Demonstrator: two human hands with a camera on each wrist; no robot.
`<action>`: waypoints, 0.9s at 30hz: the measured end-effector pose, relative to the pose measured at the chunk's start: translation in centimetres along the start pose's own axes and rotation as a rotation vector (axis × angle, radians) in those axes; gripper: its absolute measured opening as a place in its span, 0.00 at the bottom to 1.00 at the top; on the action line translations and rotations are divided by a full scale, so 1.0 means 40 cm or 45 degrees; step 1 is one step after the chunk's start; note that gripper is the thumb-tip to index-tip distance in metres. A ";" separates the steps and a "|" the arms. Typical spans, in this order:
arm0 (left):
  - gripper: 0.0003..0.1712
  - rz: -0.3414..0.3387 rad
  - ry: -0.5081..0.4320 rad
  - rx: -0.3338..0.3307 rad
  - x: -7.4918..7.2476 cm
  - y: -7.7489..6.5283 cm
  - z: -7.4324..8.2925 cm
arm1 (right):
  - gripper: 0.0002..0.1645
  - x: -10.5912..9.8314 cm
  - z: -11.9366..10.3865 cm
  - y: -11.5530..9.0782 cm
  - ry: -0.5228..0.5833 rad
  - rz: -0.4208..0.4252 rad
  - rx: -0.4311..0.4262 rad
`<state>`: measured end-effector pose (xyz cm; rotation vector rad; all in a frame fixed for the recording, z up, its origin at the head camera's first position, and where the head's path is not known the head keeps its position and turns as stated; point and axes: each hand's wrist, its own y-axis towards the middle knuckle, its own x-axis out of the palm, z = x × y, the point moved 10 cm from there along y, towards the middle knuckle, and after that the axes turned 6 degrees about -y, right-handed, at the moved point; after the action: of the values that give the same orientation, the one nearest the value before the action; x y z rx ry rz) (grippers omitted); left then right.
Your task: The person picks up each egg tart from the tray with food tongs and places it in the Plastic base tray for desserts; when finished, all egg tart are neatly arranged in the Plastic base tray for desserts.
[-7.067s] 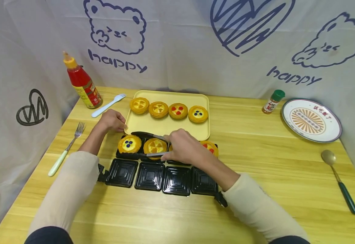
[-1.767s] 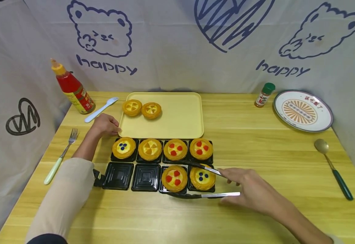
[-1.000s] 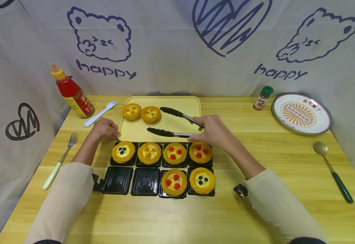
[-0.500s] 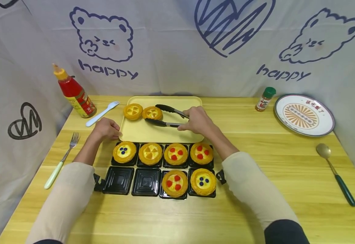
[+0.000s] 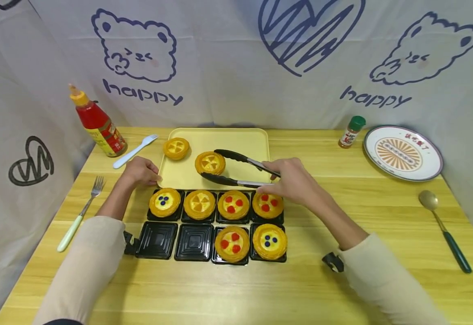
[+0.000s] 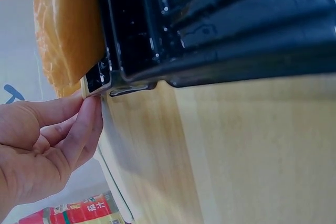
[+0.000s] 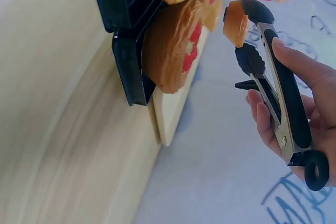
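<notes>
My right hand (image 5: 295, 180) holds black-tipped tongs (image 5: 244, 183). Between their tips is an egg tart (image 5: 210, 163) with yellow wedge topping; the right wrist view shows this tart (image 7: 235, 22) raised clear of the surface. Another wedge-topped tart (image 5: 176, 148) sits at the left of the yellow tray (image 5: 240, 140). My left hand (image 5: 141, 171) pinches that tray's near-left corner, with thumb and fingers (image 6: 86, 121) meeting there in the left wrist view. In front lie black square holders in two rows: the back row bears tarts, the front row has a red-topped tart (image 5: 232, 244) and a blue-topped tart (image 5: 269, 242).
Two front-left holders (image 5: 156, 240) are bare. At left are a sauce bottle (image 5: 100, 128), a pale blue plastic fork (image 5: 135, 151) and a green-handled metal fork (image 5: 82, 212). To the right stand a green-capped shaker (image 5: 351, 132), a plate (image 5: 403, 153) and a spoon (image 5: 445, 230).
Red- and blue-topped tarts have gone from the tray to the front holders. My right hand then brought the tongs around a wedge-topped tart and drew it nearer and rightward. My left hand stayed.
</notes>
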<state>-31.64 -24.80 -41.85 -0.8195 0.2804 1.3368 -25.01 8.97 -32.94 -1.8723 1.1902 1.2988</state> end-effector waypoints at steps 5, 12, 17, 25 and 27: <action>0.14 0.002 -0.016 -0.013 0.000 -0.002 -0.001 | 0.39 -0.023 -0.020 -0.092 0.009 0.033 -0.052; 0.14 -0.003 -0.020 -0.022 0.002 0.002 -0.006 | 0.39 -0.003 -0.087 -0.191 0.035 0.006 -0.160; 0.15 0.005 -0.012 -0.035 0.002 0.003 -0.008 | 0.39 0.058 -0.136 -0.222 0.107 -0.080 -0.203; 0.14 0.011 -0.022 -0.040 0.001 0.003 -0.010 | 0.40 0.120 -0.169 -0.229 0.050 -0.121 -0.207; 0.14 0.012 -0.019 -0.037 0.000 0.002 -0.009 | 0.41 0.121 -0.170 -0.228 0.037 -0.127 -0.201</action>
<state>-31.62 -25.05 -42.15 -0.8329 0.2542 1.3579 -13.30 5.76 -35.24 -2.0413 1.0208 1.3483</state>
